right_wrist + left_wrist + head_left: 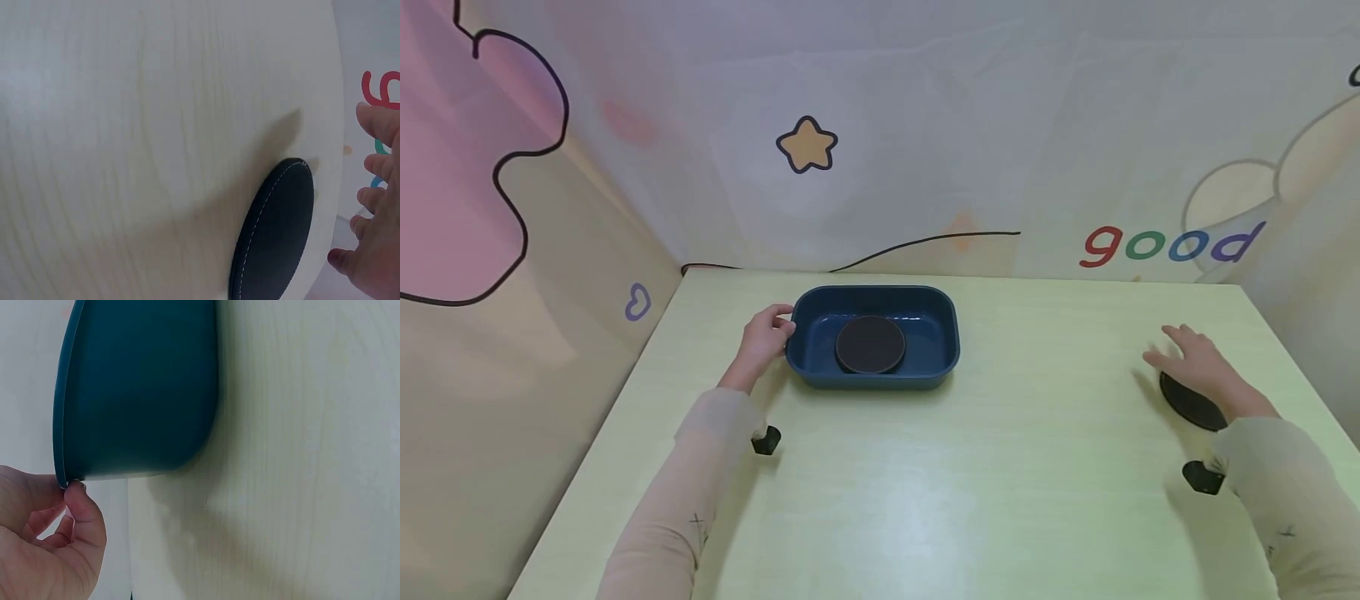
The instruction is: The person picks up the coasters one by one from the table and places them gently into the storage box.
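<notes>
Landmark: dark blue rectangular tray [943, 333], standing on the pale wooden table [970, 483], left of the table's middle.

Left hand: the left hand [765, 337] is at the tray's left end; the left wrist view shows the thumb [84, 509] against the rim [60, 412] with the other fingers curled beside it, so it seems to steady the tray by a light pinch at the edge.

Right hand: the right hand [1197, 363] is well to the right of the tray, near the table's right edge, fingers spread and fairly straight over a dark round coaster [1187, 402]. It gripps nothing; the right wrist view shows the fingertips [369, 165] apart from the coaster [275, 234], which lies flat on the table with pale stitching around its rim.

Done so far: one round coaster in tray [870, 343] already lies flat on the tray floor, near its middle.

Left to do: judging by this layout, the coaster under the right hand is not yet lifted and is still well apart from the tray.

Surroundings: behind the tray, a printed backdrop with a star [807, 145] and the word "good" [1168, 244].

In the way: the stretch of table between the loose coaster and the tray shows no obstacle.
</notes>
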